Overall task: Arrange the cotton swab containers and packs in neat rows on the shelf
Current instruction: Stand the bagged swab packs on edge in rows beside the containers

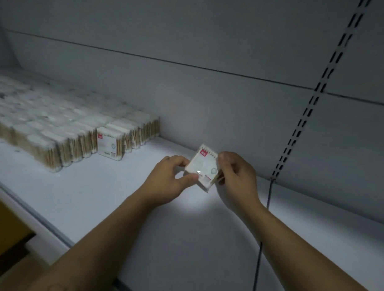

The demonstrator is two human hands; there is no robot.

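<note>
Both hands pinch one cotton swab pack (204, 167) above the shelf (102, 192): left hand (171, 180) on its near-left edge, right hand (238, 176) on its right edge. The pack tilts, red label toward one o'clock. Stocked rows (63, 130) lie at ten o'clock, nearer the left hand.

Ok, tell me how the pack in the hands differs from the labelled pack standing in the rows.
The held pack is pinched between the left hand and right hand; the standing pack rests untouched on the shelf. The held pack is tilted, apart from the rows; the standing pack is upright, against them. Both carry a white label with a red mark at the top.
</note>
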